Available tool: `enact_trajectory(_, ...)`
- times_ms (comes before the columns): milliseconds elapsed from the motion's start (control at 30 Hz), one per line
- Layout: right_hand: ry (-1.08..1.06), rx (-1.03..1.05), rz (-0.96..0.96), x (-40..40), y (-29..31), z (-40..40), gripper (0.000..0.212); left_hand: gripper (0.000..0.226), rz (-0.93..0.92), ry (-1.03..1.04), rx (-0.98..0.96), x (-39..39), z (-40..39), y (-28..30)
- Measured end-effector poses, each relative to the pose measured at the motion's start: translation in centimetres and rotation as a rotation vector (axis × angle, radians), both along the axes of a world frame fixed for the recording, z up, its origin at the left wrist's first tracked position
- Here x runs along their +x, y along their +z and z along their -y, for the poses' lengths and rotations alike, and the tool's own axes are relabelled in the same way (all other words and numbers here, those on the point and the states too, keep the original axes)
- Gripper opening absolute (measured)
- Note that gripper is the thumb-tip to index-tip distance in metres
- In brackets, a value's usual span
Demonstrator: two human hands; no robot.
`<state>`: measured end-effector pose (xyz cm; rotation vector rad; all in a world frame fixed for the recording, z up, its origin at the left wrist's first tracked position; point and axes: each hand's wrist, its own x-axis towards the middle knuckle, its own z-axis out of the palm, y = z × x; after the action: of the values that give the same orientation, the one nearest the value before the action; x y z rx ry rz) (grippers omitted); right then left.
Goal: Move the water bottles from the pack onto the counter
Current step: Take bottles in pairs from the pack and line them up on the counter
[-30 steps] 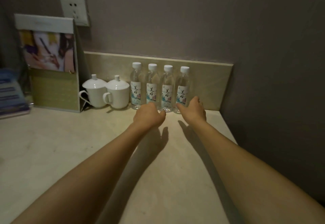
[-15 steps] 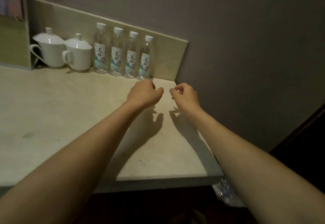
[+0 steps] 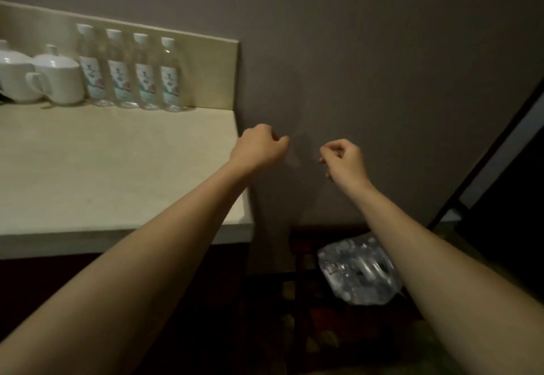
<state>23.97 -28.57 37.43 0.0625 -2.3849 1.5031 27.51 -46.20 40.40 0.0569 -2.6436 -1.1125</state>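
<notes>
Several clear water bottles with white caps and printed labels stand in a row on the pale counter, against its low back panel. On the dark floor to the right of the counter lies the shrink-wrapped pack of bottles, partly behind my right forearm. My left hand hovers just past the counter's right edge, fingers loosely curled, holding nothing. My right hand is further right in front of the wall, also loosely curled with nothing in it. Both hands are well above the pack.
Two white lidded cups stand left of the bottles. A grey wall rises right behind the hands. A dark frame edge slants down at the far right. The floor below is dim and patterned.
My view has swung right and down. Both hands have left the bottles and moved right, off the counter's edge and in front of the wall. The pack on the floor has come into sight.
</notes>
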Motion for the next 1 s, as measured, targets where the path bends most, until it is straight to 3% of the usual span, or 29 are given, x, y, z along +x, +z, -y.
enact_trajectory(367,-0.217,0.004,0.234,5.2,-7.0,-24.4,0.013,0.042,0.227,-0.203,-0.022,-0.1,-23.9,-6.3)
enact_trajectory(667,-0.232,-0.024,0.457,3.8,-14.6,-30.1,0.017,0.040,0.466,-0.326,-0.017,-3.8,-31.1,-15.3)
enact_trajectory(1000,-0.171,0.052,0.803,-6.5,-21.2,-36.0,0.013,0.035,0.685,-0.350,0.063,-15.7,-38.1,-26.2)
